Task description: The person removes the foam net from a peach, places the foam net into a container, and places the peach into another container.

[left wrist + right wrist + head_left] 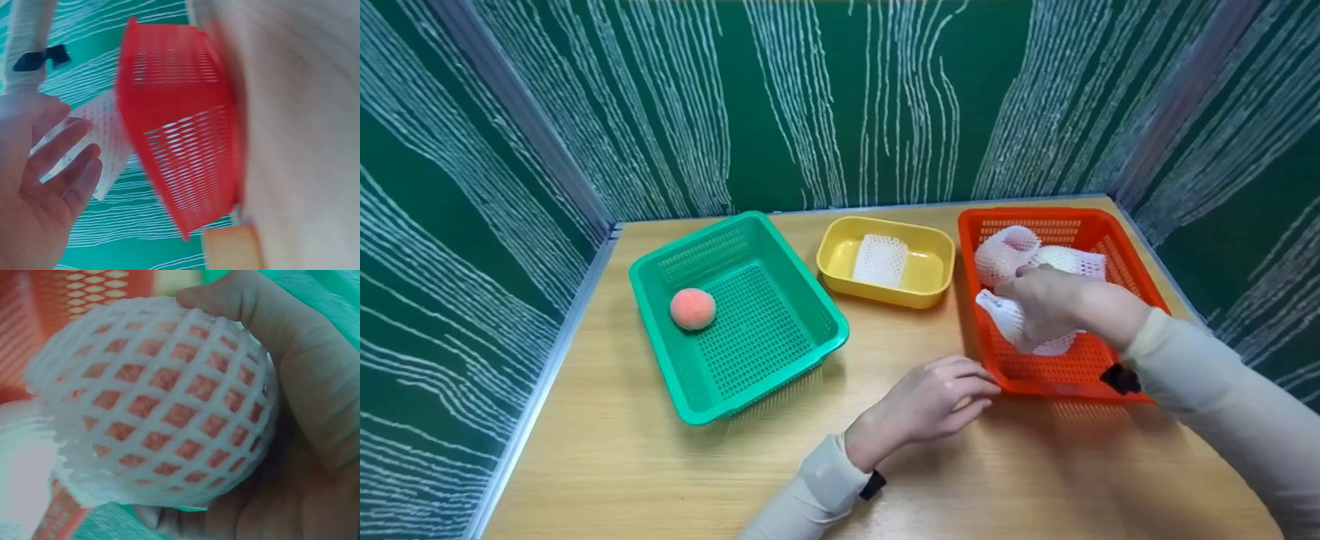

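My right hand [1046, 304] reaches into the red basket [1144, 277] and grips a peach wrapped in a white foam net [180, 405]. Pink fuzz shows through the mesh in the right wrist view, with the thumb on one side and fingers curled round the other. Beside that hand, a netted pinkish fruit [997, 255] and another netted bundle [1069, 260] lie in the basket. My left hand [934, 397] hovers by the basket's near left corner, its fingers loosely bent with nothing held; the left wrist view shows its palm and fingers [81, 183].
A green basket [817, 352] on the left holds one bare peach [693, 309]. Between the baskets, farther back, stands a yellow container [931, 274] with a white foam net [880, 260] inside. Patterned green panels [840, 105] enclose the wooden table [607, 450] at the back and sides.
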Tool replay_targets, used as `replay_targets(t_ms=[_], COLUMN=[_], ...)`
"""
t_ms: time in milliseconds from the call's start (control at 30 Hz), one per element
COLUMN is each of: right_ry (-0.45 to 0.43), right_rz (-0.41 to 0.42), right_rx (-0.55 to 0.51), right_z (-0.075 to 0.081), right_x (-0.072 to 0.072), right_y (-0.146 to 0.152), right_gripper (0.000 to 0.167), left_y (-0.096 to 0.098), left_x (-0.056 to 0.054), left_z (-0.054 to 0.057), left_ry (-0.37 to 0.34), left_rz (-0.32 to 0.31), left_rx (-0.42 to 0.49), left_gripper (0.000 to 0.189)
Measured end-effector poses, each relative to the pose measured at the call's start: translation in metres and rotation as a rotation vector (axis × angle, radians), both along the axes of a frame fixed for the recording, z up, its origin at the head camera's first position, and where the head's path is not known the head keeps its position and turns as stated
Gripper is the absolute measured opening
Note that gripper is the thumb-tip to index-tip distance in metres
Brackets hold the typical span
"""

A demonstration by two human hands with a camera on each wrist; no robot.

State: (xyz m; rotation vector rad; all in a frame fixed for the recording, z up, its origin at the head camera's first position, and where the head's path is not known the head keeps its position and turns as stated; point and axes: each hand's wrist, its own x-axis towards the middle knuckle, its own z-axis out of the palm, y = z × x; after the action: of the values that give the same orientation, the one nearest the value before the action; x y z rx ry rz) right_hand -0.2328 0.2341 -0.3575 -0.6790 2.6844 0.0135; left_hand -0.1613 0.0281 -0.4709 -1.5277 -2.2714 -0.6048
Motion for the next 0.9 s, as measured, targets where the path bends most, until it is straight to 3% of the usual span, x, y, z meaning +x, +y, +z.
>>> replay_targets(t_ms=[200, 333, 533, 667, 900], right_ry=[0.059, 0.087, 0.189, 0.211, 0.267], right_rz=[0.032, 0.060, 0.146, 0.200, 0.262], right_rx=[-0.077, -0.118, -0.184, -0.198, -0.207], right_z=[0.013, 0.013, 0.006, 0.002, -0.011], right_x=[0.018, 0.026, 0.037, 0.042, 0.043], right_y=[-0.011, -0.023, -0.041, -0.054, -0.081], right_gripper=[0.078, 0.071, 0.071, 0.076, 0.069], left_y=[-0.030, -0.055, -0.091, -0.112, -0.147], left_x=[0.014, 0.022, 0.030, 0.030, 0.022], left_z=[0.025, 0.036, 0.045, 0.048, 0.041], left_ry=[-0.024, -0.022, -0.001, -0.021, -0.081], left_rz=[0.006, 0.056, 0.225, 0.336, 0.582], left_rx=[0.048, 0.053, 0.049, 0.047, -0.027], left_gripper=[0.021, 0.020, 0.020, 0.020, 0.022])
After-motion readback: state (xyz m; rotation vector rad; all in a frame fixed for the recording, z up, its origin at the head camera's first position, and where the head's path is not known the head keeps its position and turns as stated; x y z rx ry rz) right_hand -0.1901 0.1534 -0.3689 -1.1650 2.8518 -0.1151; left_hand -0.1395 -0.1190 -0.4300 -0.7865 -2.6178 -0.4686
